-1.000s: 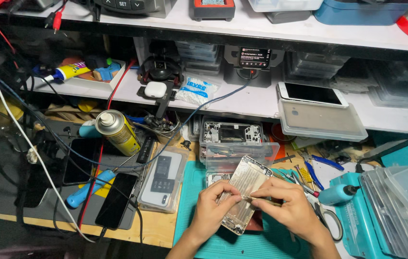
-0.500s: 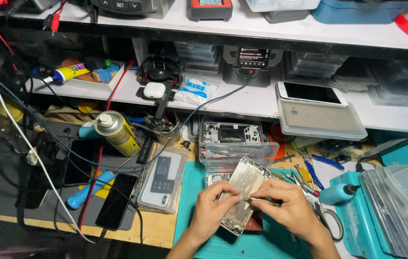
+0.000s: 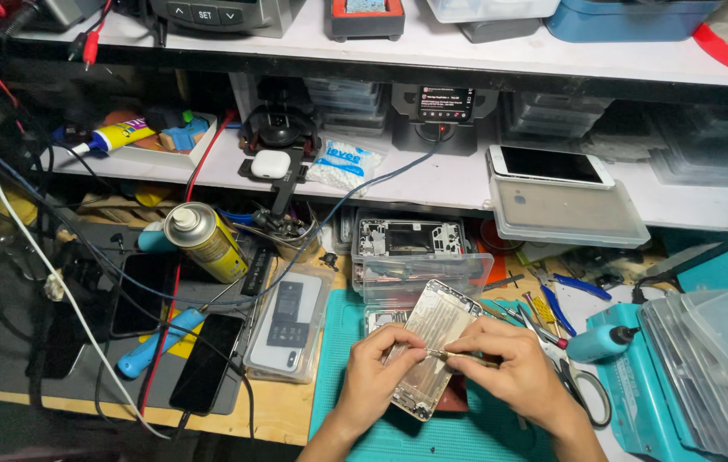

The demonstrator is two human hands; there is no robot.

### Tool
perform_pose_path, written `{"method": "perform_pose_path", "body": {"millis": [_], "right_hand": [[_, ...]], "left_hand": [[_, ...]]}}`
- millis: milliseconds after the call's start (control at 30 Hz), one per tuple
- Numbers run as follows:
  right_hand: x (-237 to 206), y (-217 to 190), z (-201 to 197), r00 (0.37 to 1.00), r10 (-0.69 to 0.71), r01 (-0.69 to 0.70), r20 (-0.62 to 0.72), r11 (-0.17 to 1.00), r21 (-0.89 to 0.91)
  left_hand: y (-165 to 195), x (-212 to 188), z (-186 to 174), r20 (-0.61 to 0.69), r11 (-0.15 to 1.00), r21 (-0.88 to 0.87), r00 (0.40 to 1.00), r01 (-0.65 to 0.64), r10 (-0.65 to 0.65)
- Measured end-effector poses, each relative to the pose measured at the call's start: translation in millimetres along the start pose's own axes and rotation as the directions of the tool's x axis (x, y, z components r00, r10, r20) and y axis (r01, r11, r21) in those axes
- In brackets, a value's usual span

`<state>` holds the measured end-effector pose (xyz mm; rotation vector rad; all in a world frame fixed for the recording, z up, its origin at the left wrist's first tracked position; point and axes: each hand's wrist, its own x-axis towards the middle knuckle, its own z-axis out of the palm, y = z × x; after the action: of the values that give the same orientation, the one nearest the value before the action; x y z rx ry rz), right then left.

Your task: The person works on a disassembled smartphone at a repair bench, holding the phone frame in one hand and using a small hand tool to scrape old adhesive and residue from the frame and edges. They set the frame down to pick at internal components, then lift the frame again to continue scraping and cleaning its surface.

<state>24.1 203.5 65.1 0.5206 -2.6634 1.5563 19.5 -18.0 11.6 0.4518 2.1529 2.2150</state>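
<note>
Cluttered shelves run across the back of this repair station, and below them the wooden surface [image 3: 278, 415] carries a teal work mat [image 3: 342, 342], the landmark for everything else. Behind the mat stands a clear plastic parts box [image 3: 419, 269] with a stripped phone frame on top; further back and to the right, on the lower shelf, a white tablet [image 3: 549, 164] lies on a grey lidded tray. Left of the mat sit a clear case holding a white device [image 3: 287, 321], two dark phones, a blue-handled tool and a yellow spray can [image 3: 205, 239] among tangled cables. Right of the mat are a teal squeeze bottle [image 3: 601, 344], scissors and small screwdrivers. Over the mat itself, tilted with its top end away from the person, is the silver phone housing [image 3: 430, 346], a thin metal shell that looks light and stiff but easily scratched or bent, with fine parts inside; it is best held by its long edges, not its open face. The left hand [image 3: 377, 376] curls around the housing's left edge, thumb and fingers closed on it to steady it. The right hand [image 3: 514, 368] is pinched shut on a thin metal tool [image 3: 449, 354], whose tip touches the middle of the housing.
</note>
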Motion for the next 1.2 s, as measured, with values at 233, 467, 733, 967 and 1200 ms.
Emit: {"method": "perform_pose_path", "body": {"millis": [233,467,733,967,1200], "right_hand": [[0.0,1.6,-1.0,1.000,0.003,-0.003,0.001,1.000,-0.011],[-0.7,3.1,-0.8,0.999,-0.053,0.053,-0.009,0.999,0.013],[-0.8,4.2,-0.1,0.999,-0.037,0.037,-0.015,0.999,0.014],[-1.0,1.3,0.2,1.000,-0.012,0.012,-0.006,1.000,0.027],[-1.2,1.1,0.5,1.000,-0.006,0.006,-0.009,1.000,0.022]], "left_hand": [[-0.7,2.3,2.0,0.004,1.000,-0.001,1.000,-0.002,0.002],[-3.6,2.5,2.9,-0.006,1.000,-0.026,1.000,0.016,-0.016],[-4.7,2.7,2.8,-0.003,1.000,-0.028,1.000,0.005,-0.005],[-3.1,2.0,1.5,0.004,0.999,-0.036,1.000,0.005,-0.005],[-2.5,1.5,1.2,-0.001,0.999,-0.037,1.000,0.023,-0.023]]}}
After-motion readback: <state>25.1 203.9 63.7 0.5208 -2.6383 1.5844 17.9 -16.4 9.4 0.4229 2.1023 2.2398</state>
